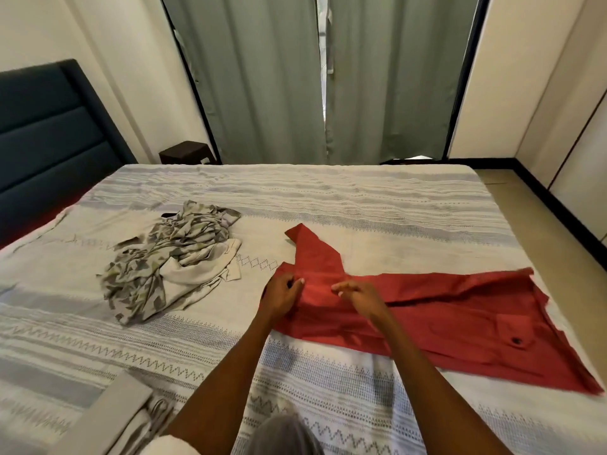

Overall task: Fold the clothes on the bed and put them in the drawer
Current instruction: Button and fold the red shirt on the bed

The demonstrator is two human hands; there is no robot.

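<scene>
A red shirt (460, 316) lies spread across the right half of the bed (361, 198), one sleeve pointing away from me and a buttoned pocket near its right end. My left hand (282, 295) grips the shirt's left edge near the sleeve's base. My right hand (356, 295) hovers just right of it over the red cloth, fingers curled; whether it pinches the fabric I cannot tell. A crumpled heap of patterned grey-green and cream clothes (170, 257) sits to the left, apart from both hands.
Folded pale cloth (121, 412) lies at the bed's near left corner. A dark headboard (49, 133) stands at the left, a small dark stool (185, 152) beyond the bed, grey curtains (262, 77) behind. Floor runs along the bed's right side.
</scene>
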